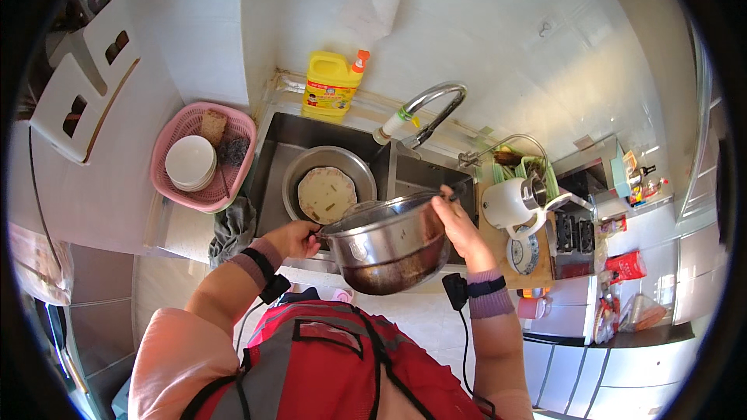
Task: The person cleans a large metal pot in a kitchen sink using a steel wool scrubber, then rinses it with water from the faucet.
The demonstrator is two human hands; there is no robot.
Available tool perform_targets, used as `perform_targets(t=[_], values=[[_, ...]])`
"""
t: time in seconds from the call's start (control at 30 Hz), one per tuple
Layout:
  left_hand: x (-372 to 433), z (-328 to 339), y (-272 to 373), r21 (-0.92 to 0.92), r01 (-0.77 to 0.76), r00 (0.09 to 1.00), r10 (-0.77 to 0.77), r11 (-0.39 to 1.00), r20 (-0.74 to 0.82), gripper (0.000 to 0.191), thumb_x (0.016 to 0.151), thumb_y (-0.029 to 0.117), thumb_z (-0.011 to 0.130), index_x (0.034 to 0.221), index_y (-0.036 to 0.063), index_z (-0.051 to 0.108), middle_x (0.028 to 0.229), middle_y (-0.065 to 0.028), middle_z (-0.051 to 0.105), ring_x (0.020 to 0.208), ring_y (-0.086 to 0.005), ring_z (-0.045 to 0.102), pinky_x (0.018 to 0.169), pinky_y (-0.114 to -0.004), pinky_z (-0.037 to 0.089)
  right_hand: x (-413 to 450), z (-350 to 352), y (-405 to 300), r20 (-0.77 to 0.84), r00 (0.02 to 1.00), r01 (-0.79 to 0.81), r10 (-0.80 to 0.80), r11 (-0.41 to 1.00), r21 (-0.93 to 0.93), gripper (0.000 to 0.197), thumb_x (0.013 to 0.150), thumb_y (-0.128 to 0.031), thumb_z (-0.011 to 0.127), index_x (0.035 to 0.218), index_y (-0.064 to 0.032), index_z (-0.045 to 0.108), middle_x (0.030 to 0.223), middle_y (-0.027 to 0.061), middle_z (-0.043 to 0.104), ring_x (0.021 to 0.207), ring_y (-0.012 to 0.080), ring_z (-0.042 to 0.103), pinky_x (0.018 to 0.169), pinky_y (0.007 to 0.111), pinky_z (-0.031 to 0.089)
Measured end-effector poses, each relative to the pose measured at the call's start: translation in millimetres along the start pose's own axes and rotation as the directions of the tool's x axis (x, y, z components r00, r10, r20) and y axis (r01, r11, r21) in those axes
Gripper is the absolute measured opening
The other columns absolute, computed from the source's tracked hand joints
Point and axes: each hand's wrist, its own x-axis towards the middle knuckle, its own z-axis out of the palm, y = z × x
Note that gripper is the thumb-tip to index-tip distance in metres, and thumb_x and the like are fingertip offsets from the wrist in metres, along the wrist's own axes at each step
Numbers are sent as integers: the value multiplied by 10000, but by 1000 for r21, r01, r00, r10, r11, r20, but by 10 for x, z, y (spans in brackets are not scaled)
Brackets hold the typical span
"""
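A large stainless steel pot [391,254], browned around its lower part, is held tilted over the front edge of the sink. My left hand [297,239] grips the handle on its left side. On the opposite side, my right hand [455,216] holds the pot by its rim and handle. Behind the pot, a metal basin [290,172] stands in the larger sink bowl [274,175]. Inside the basin lies a plate with a scalloped edge [327,189], with a few greenish scraps on it. The pot's inner bottom is hidden from me.
A pink basket [160,172] with white bowls [189,160], a sponge [213,125] and a steel scourer [233,151] stands left. A grey cloth [230,233] hangs beside the sink. Behind are a yellow detergent jug [330,87] and faucet [435,96]; right, a white kettle [505,204] and patterned bowl [522,254].
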Motion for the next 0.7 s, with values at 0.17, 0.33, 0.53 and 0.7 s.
perform_targets(t=[0.17,0.33,0.53,0.7], values=[[275,-391,-269,-185,331,924,-277,925,265,250,916,158,421,680,90,468,482,47,402,385,-56,416,487,-254,479,297,228,-479,287,955,180,-70,909,-377,791,867,-439,547,1367,90,237,1432,268,252,1356,310,235,1085,328,218],[270,-252,-290,-186,337,923,-285,923,260,272,925,153,374,688,79,484,493,39,435,372,-48,409,444,-232,460,360,337,-912,265,964,163,-24,840,-517,789,831,-410,590,1363,73,267,1422,249,291,1343,318,266,1085,336,225],[252,-228,-237,-168,416,883,-353,894,308,279,933,203,405,706,73,503,509,24,474,368,-54,429,449,-251,473,359,174,-682,287,957,141,-34,923,-359,773,841,-349,614,1383,59,244,1447,220,262,1350,262,255,1081,316,218],[-240,-9,42,-77,-48,997,43,996,-62,215,920,233,460,765,92,508,531,14,462,420,-93,446,485,-292,487,223,83,-189,65,997,19,-32,982,189,635,874,-247,612,1367,33,326,1344,106,421,1194,139,407,1035,289,267]])
